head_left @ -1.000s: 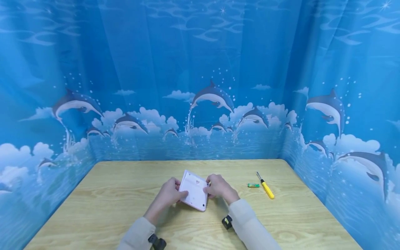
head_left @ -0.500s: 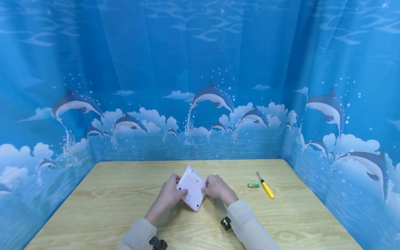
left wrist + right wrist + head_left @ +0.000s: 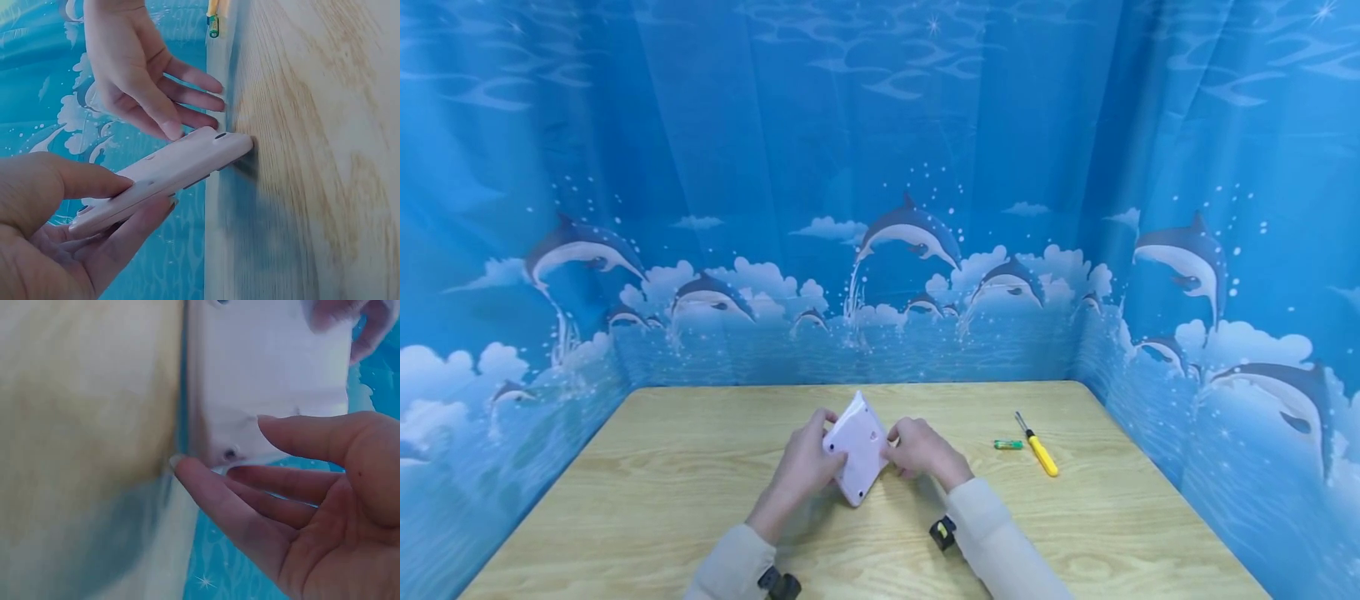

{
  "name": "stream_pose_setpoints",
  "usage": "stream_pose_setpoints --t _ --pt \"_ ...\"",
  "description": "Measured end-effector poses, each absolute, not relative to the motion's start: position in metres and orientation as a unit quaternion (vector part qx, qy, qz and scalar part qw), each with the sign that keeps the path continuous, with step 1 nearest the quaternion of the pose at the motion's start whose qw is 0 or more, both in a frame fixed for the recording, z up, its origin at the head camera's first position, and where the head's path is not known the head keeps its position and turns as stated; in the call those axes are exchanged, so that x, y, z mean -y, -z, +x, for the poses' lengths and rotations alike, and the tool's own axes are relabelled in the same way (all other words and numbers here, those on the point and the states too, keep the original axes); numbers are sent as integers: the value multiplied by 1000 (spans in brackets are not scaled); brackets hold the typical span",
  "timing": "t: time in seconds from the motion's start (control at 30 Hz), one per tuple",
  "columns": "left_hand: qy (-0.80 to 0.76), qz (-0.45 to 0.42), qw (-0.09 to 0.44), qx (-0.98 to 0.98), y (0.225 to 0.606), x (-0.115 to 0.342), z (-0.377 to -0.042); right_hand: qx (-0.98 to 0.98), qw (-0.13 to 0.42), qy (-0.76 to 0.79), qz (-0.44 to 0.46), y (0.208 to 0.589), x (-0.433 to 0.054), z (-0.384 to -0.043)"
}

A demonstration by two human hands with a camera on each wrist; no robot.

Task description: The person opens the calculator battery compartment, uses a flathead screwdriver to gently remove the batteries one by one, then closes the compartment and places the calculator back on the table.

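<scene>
A flat pale pink plastic device (image 3: 857, 450), calculator-like in shape, is tilted above the table with its back toward the head camera. Small dark holes show near its corners. My left hand (image 3: 805, 458) pinches its left side, thumb on the back and fingers beneath, as the left wrist view shows. At the opposite edge is my right hand (image 3: 921, 450), its fingers loosely spread; in the right wrist view the thumb (image 3: 312, 434) lies over the back near a corner hole. Whether that thumb touches is unclear. The device's front face is hidden.
On the wood-grain table (image 3: 685, 467), a green battery (image 3: 1008, 445) lies right of my hands. Beside it lies a yellow-handled screwdriver (image 3: 1041, 454). A blue dolphin-print curtain (image 3: 775, 250) surrounds the table's back and sides.
The device has turned clockwise in the head view, its top corner moving right and its lower corner left. Both hands stay nearly in place; the battery and screwdriver have not moved.
</scene>
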State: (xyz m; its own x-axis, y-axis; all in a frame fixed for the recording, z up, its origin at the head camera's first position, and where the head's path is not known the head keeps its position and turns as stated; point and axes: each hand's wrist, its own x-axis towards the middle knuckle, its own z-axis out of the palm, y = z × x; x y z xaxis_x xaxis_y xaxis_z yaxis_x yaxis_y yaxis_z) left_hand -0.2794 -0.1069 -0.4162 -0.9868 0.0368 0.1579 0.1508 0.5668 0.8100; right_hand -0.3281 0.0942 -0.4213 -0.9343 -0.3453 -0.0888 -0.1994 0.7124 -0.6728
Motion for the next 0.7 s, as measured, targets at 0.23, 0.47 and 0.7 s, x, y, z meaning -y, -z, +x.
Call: stream_pose_setpoints --t 0.23,0.47,0.7 --pt "446 -63 75 890 413 107 -278 -907 97 382 -145 405 -105 -334" --pt "377 -106 130 911 410 104 -275 -897 67 407 -159 393 -108 -332" --pt "309 -132 144 931 407 94 -267 -890 36 422 -172 386 -105 -325"
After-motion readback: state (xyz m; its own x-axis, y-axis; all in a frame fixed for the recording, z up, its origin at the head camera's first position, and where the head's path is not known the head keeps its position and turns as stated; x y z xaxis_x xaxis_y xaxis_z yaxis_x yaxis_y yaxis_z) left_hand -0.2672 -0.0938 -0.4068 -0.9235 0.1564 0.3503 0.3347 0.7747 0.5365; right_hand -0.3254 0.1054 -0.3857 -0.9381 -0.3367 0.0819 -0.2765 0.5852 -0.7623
